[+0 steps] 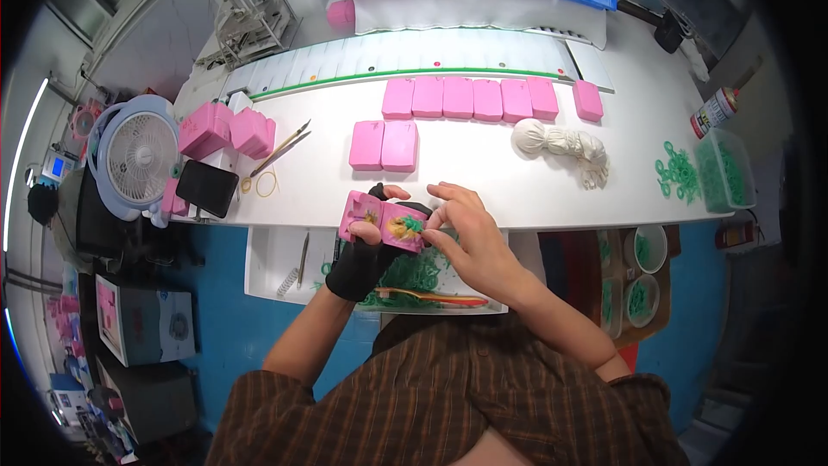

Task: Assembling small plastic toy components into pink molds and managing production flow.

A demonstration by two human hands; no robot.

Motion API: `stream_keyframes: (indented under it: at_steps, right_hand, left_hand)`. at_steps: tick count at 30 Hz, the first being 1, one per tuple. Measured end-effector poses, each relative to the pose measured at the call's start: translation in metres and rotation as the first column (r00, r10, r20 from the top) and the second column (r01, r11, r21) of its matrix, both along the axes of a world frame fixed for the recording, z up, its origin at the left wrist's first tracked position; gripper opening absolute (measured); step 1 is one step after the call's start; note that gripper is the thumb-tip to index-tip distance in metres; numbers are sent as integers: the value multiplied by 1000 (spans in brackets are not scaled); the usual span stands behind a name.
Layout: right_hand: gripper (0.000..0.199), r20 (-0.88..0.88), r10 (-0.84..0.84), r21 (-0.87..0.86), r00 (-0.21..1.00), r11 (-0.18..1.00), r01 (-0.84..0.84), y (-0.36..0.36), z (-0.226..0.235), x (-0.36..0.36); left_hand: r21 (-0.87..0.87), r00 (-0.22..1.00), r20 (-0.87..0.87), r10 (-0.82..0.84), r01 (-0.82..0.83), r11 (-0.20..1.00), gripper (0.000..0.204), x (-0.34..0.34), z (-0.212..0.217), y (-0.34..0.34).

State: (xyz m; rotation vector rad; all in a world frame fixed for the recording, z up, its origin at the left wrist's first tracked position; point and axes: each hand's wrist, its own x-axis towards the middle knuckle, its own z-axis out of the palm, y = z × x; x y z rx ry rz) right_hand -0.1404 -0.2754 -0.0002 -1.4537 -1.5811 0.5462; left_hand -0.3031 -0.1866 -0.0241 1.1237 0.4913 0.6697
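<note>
Your left hand (pixel 358 263), in a black fingerless glove, grips an open pink mould (pixel 385 223), thumb on its left half and fingers around the back. The mould is held up just over the table's near edge, above the open drawer (pixel 266 269), its two halves side by side. A green piece (pixel 412 224) sits in the yellowish hollow of the right half. Your bare right hand (pixel 474 242) is at that half's right side, thumb and forefinger drawn close together by the green piece; whether they pinch it, you cannot tell from here.

Beyond your hands on the white table (pixel 474 177), six pink blocks (pixel 457 97) stand in a touching row, with a seventh apart at the right end and two more nearer you. A white cloth bundle (pixel 561 142) lies right of these. Further right, loose green loops (pixel 678 174) lie beside a clear tub (pixel 716 194). In the drawer, a brush (pixel 431 298) lies in front of more green pieces (pixel 414 272).
</note>
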Motion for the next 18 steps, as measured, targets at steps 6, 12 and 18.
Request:
stream_keyframes:
  at_steps: [6,12,18]
  right_hand:
    - [8,-185,-140,-58,973,990,131,21,36,40]
    - [11,-114,-391,273,913,872,407,99,106,133]
    - [16,-17,-490,-107,872,868,486,247,134,187]
  left_hand:
    - [-56,996,83,36,-31,998,95,-5,-12,11]
    - [-85,975,219,-34,54,995,95,16,1,-8]
    - [-261,941,323,-97,187,947,95,27,-17,-12]
